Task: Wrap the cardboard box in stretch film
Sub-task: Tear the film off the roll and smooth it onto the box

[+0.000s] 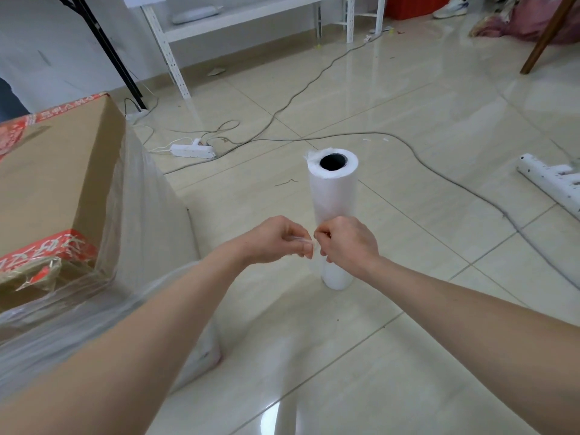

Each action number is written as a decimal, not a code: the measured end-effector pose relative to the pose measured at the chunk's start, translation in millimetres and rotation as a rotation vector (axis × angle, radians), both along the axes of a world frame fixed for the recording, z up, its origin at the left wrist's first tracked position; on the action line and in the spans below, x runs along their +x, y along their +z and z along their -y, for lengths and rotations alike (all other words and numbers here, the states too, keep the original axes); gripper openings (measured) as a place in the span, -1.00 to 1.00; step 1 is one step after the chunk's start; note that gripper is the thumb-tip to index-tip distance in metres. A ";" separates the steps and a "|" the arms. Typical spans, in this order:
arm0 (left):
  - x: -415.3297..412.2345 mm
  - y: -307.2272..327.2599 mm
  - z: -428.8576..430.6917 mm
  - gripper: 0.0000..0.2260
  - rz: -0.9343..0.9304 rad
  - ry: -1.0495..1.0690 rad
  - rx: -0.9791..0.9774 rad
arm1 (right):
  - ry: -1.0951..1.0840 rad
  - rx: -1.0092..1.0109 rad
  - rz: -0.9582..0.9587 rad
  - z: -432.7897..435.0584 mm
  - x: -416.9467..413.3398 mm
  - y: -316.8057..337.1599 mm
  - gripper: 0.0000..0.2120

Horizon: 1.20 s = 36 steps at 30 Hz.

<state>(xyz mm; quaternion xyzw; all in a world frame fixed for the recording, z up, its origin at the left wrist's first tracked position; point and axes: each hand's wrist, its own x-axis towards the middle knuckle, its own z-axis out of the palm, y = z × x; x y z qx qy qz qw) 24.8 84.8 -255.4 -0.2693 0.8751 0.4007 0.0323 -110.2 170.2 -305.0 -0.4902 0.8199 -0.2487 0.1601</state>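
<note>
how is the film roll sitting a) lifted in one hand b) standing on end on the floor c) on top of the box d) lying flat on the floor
b: the roll stands on end on the floor, hollow core up, while the left hand and right hand pinch film in front of it.

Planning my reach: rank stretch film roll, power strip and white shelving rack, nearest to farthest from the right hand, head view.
1. stretch film roll, just beyond right hand
2. power strip, farther left
3. white shelving rack, by wall
</note>
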 end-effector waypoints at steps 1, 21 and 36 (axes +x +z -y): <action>-0.2 2.4 -1.1 -0.82 0.020 -0.013 0.016 | -0.013 -0.005 0.000 0.9 -0.8 -0.8 -0.74; -0.7 -57.3 22.6 -0.36 0.492 0.081 -0.417 | 0.115 0.098 0.014 -0.3 8.3 -42.5 -0.81; -16.1 -89.7 -4.4 -0.73 0.170 0.205 -0.514 | -0.022 -0.063 0.268 -3.7 13.7 -55.8 -0.84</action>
